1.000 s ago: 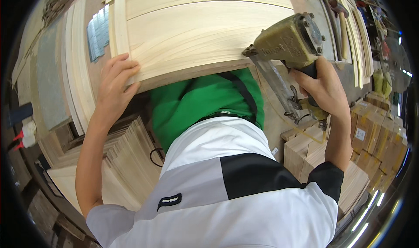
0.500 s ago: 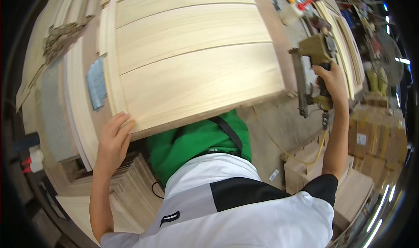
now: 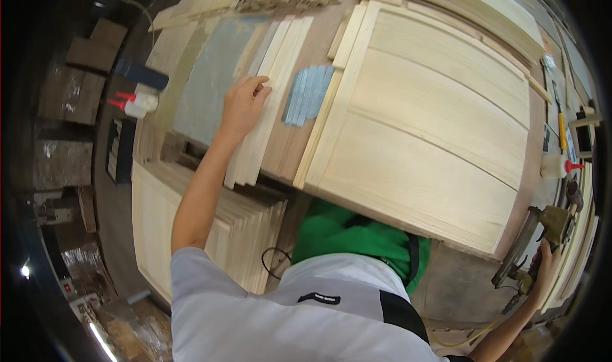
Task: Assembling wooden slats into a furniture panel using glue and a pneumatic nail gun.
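My right hand grips the handle of a pneumatic nail gun, held off the right front corner of a pale wooden panel. The panel is made of wide boards with a narrow frame strip along its left side. My left hand hovers over or rests against several long pale wood strips to the left, fingers loosely bent and apart, with nothing visible in them. Blue-grey strips, apparently collated nails, lie between those strips and the panel.
Glue bottles with red tips stand at the left edge of the bench, another glue bottle at the right. Stacked panels stand below the left side. A yellow air hose trails from the gun. Cartons sit far left.
My left hand has left the panel's near left corner and moved left to the wood strips. The view has swung left; the nail gun remains in my right hand.
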The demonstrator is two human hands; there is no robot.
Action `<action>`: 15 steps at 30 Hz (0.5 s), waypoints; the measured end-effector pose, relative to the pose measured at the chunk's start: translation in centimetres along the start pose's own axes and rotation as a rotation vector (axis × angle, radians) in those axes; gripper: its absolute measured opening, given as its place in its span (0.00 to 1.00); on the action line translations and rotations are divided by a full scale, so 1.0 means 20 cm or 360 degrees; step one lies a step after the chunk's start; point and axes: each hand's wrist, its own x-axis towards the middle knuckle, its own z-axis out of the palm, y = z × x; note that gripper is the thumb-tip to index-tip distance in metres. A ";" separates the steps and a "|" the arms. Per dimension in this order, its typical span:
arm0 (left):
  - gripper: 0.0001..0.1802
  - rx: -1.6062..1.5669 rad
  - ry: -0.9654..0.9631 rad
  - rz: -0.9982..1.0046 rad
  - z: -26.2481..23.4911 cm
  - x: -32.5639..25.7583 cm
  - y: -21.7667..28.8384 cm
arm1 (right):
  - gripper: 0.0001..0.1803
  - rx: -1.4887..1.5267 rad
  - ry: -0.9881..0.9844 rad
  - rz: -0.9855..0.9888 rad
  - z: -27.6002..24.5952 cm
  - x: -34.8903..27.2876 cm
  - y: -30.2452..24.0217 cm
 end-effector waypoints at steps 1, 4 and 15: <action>0.12 -0.0006 -0.0009 0.0041 0.05 0.07 0.00 | 0.16 0.0018 0.0005 -0.0017 0.02 0.00 -0.01; 0.13 -0.0018 0.0037 0.0236 0.23 0.34 0.02 | 0.14 0.0030 0.0010 0.0024 0.02 0.04 0.02; 0.14 0.0913 -0.0056 0.0127 0.78 1.40 0.32 | 0.10 0.0129 0.0089 0.0099 0.08 -0.05 -0.07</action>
